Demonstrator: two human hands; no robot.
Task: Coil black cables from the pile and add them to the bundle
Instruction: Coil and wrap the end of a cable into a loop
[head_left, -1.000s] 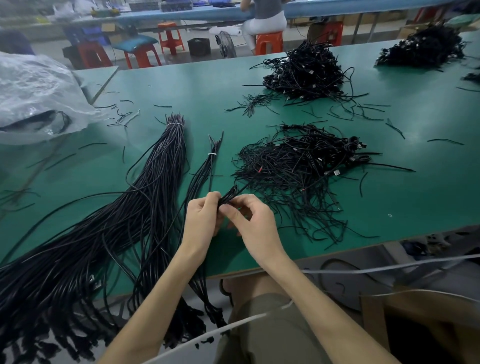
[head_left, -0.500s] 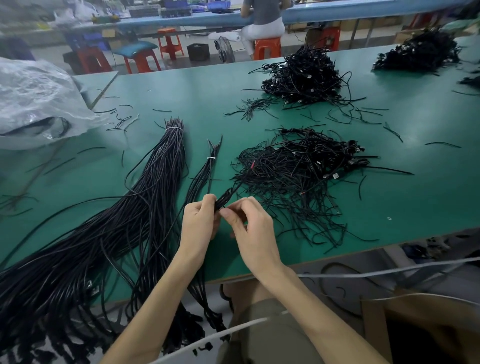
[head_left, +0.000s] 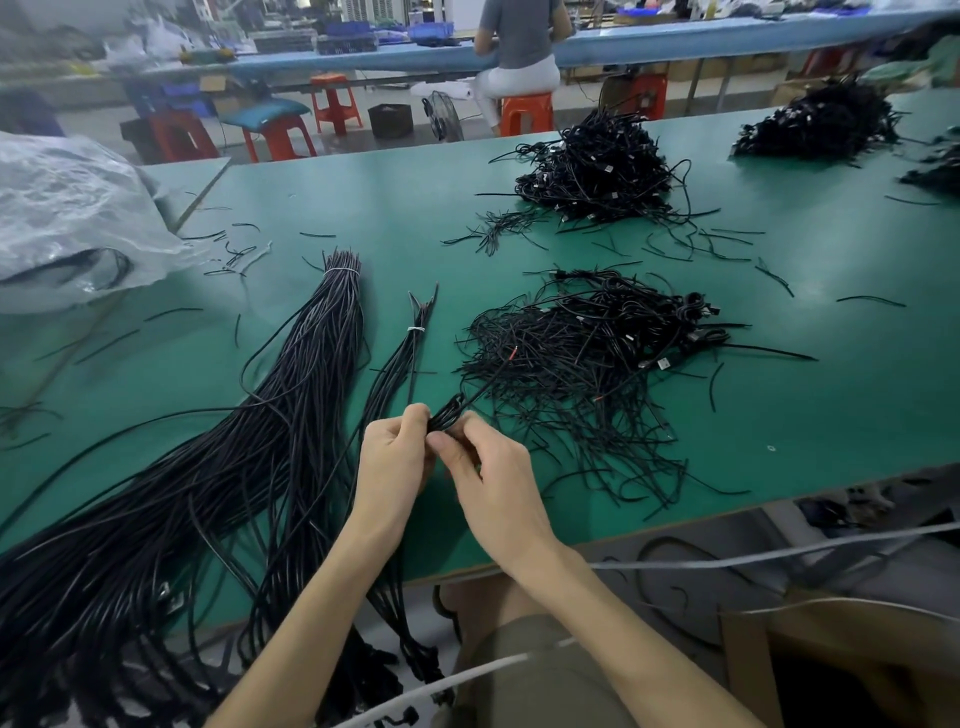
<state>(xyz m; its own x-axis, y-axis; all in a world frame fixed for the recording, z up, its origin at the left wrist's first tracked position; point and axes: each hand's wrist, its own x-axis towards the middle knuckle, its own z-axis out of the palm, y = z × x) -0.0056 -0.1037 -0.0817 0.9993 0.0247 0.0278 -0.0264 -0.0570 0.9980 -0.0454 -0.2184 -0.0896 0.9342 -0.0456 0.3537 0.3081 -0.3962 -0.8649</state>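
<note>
Near the front edge of the green table (head_left: 363, 202), my left hand (head_left: 392, 467) and my right hand (head_left: 491, 478) meet, both pinching a small folded loop of black cable (head_left: 448, 413) between thumbs and fingers. Its free end runs up and right into the loose pile of thin black cables (head_left: 587, 358). Just left of my hands lies a thin tied bundle of cables (head_left: 410, 348). A thick tied bundle (head_left: 291, 405) lies further left and spills off the table's front edge.
Two more black cable piles sit at the back: one (head_left: 597, 166) centre, one (head_left: 821, 124) far right. A crumpled clear plastic bag (head_left: 67, 208) lies at the left. Short cable offcuts (head_left: 234, 249) litter the table. A person (head_left: 519, 52) sits on an orange stool beyond.
My hands stay together on the cable loop with only small finger shifts. The view has tilted slightly upward, showing more of the room behind.
</note>
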